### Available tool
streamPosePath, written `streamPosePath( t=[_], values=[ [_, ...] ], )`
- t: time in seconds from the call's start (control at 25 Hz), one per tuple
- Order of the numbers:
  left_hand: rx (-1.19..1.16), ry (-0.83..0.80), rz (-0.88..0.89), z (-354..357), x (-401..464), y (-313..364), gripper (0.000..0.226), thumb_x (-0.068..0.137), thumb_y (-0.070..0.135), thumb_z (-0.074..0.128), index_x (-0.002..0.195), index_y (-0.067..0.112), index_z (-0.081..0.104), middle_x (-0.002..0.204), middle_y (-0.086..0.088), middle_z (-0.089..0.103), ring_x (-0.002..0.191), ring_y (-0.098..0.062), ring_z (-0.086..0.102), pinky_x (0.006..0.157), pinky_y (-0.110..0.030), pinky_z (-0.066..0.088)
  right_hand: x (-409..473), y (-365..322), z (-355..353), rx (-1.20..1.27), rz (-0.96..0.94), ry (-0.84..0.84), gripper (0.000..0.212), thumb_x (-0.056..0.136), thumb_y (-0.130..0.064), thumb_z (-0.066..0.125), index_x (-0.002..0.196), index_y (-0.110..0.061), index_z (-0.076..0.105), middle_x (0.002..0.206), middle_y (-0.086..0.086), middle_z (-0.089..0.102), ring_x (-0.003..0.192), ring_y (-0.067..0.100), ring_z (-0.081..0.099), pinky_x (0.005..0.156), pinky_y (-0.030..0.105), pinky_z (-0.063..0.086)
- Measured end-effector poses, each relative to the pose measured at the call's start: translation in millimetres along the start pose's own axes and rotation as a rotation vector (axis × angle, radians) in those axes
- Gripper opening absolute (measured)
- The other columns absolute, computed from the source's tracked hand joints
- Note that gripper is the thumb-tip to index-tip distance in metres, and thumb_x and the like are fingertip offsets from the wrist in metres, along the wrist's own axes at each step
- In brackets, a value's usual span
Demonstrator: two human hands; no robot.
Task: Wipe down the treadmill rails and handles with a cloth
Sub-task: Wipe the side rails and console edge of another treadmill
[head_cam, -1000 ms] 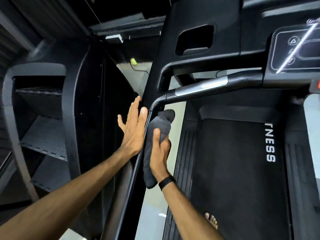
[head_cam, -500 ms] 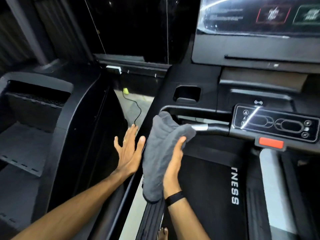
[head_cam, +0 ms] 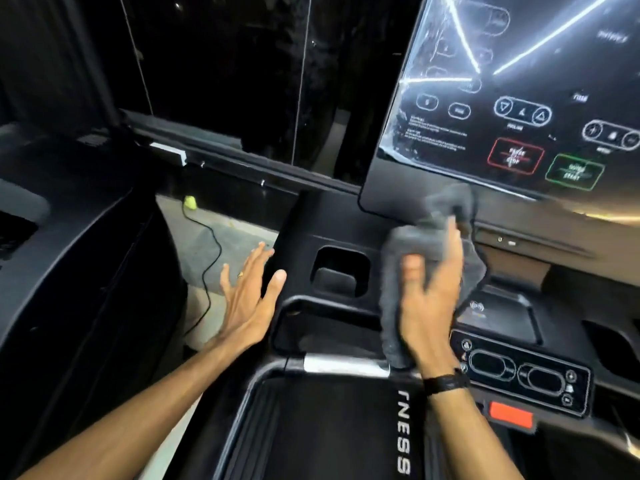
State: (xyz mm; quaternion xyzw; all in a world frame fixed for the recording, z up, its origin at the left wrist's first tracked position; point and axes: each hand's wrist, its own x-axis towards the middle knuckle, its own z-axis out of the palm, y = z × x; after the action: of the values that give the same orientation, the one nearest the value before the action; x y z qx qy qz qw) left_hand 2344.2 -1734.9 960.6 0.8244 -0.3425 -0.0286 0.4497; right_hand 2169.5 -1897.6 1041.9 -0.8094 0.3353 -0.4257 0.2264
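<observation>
My right hand [head_cam: 429, 306] holds a grey cloth [head_cam: 433, 237] raised in front of the treadmill console, just below the screen's lower edge; hand and cloth are motion-blurred. The cloth drapes down over the hand towards the front handlebar [head_cam: 343, 364], a black bar with a silver section. My left hand [head_cam: 247, 299] is spread flat with straight fingers, beside the console's left side; whether it touches the black plastic cannot be told. A black band sits on my right wrist.
The console screen [head_cam: 502, 105] fills the upper right, with a recessed cup holder [head_cam: 341, 270] below it, a button panel [head_cam: 519, 375] and a red stop tab [head_cam: 510, 415]. The belt [head_cam: 329, 434] runs underneath. Another black machine [head_cam: 86, 271] stands left; a cable [head_cam: 211, 251] lies on the floor between.
My right hand lifted the cloth off the left side rail and carried it up and right to the console. My view rose from the rail to the screen. The left hand stayed spread open.
</observation>
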Motion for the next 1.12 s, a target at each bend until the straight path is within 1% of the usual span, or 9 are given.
streamPosePath(
  t=[0.08,0.12,0.24,0.4,0.6,0.72,0.8,1.0,1.12],
  values=[
    [-0.02,-0.009,-0.024,12.7,24.0,-4.2,0.078,0.089,0.069,0.017,0.15,0.025,0.036,0.162,0.008,0.025,0.149,-0.002,0.017,0.119,-0.036,-0.016,5.7,30.4,19.2,-0.476,-0.085,-0.383,0.086,0.088,-0.078,0.02,0.158,-0.029,0.02,0.167,0.001,0.008,0.153,0.031,0.011,0.124,0.051,0.008],
    [-0.022,-0.018,-0.034,19.1,35.7,-7.3,0.079,0.089,0.069,0.017,0.15,0.023,0.036,0.162,0.007,0.025,0.149,-0.003,0.017,0.118,-0.035,-0.017,8.9,40.8,31.6,-0.616,-0.008,-0.536,0.091,0.084,-0.083,0.014,0.159,-0.032,0.018,0.167,-0.001,0.003,0.153,0.033,0.01,0.124,0.05,0.013],
    [0.007,-0.036,-0.04,35.4,56.3,-15.5,0.082,0.089,0.069,0.013,0.152,0.021,0.033,0.163,0.005,0.021,0.15,-0.005,0.016,0.116,-0.032,-0.02,11.6,62.5,61.0,-0.72,0.12,-0.577,0.097,0.079,-0.087,0.011,0.159,-0.032,0.015,0.168,0.006,0.009,0.152,0.036,0.011,0.12,0.044,0.023],
    [0.012,-0.068,-0.066,47.8,57.5,-24.8,0.082,0.09,0.066,0.01,0.156,0.019,0.024,0.165,0.006,0.014,0.15,-0.001,0.009,0.116,-0.032,-0.022,23.6,71.8,65.3,-0.699,0.029,-0.588,0.085,0.088,-0.073,0.015,0.16,-0.028,0.009,0.168,0.007,0.005,0.153,0.034,0.005,0.123,0.041,0.012],
    [0.004,-0.026,-0.08,47.5,57.7,-26.5,0.078,0.092,0.063,0.012,0.156,0.02,0.024,0.164,0.006,0.017,0.148,0.003,0.009,0.118,-0.037,-0.019,-5.8,58.3,56.4,-0.468,-0.041,-0.525,0.061,0.102,-0.053,0.025,0.153,-0.023,0.038,0.161,-0.005,0.027,0.151,0.009,0.013,0.122,0.02,0.004],
    [0.019,-0.022,-0.041,49.9,57.6,-23.1,0.077,0.093,0.062,0.013,0.156,0.019,0.023,0.164,0.006,0.018,0.149,-0.001,0.012,0.117,-0.034,-0.021,-2.8,36.0,68.1,-0.22,-0.069,-0.725,0.048,0.106,-0.047,0.027,0.147,-0.032,0.044,0.15,-0.011,0.047,0.141,0.0,0.037,0.118,0.019,0.024],
    [0.01,-0.006,-0.051,50.5,57.7,-23.0,0.076,0.093,0.062,0.013,0.156,0.02,0.023,0.163,0.007,0.019,0.149,-0.001,0.013,0.118,-0.037,-0.018,13.1,22.1,89.5,-0.243,-0.075,-0.896,0.047,0.106,-0.047,0.022,0.147,-0.03,0.04,0.141,-0.006,0.056,0.129,0.007,0.051,0.112,0.023,0.032],
    [-0.007,0.005,-0.052,50.4,60.2,-23.8,0.076,0.094,0.062,0.014,0.155,0.02,0.025,0.162,0.009,0.019,0.149,-0.001,0.013,0.119,-0.041,-0.014,57.6,1.5,105.1,-0.343,0.192,-1.26,0.062,0.103,-0.06,0.017,0.155,-0.029,0.029,0.158,-0.008,0.035,0.149,0.012,0.023,0.104,0.012,0.004],
    [-0.029,0.011,-0.047,50.6,61.4,-24.6,0.073,0.093,0.061,0.018,0.152,0.019,0.032,0.162,0.007,0.023,0.146,0.004,0.016,0.119,-0.04,-0.014,64.3,-9.5,108.2,-0.437,0.164,-1.331,0.071,0.098,-0.07,0.016,0.155,-0.031,0.029,0.159,-0.008,0.034,0.149,0.015,0.025,0.113,0.021,0.011]
  ],
)
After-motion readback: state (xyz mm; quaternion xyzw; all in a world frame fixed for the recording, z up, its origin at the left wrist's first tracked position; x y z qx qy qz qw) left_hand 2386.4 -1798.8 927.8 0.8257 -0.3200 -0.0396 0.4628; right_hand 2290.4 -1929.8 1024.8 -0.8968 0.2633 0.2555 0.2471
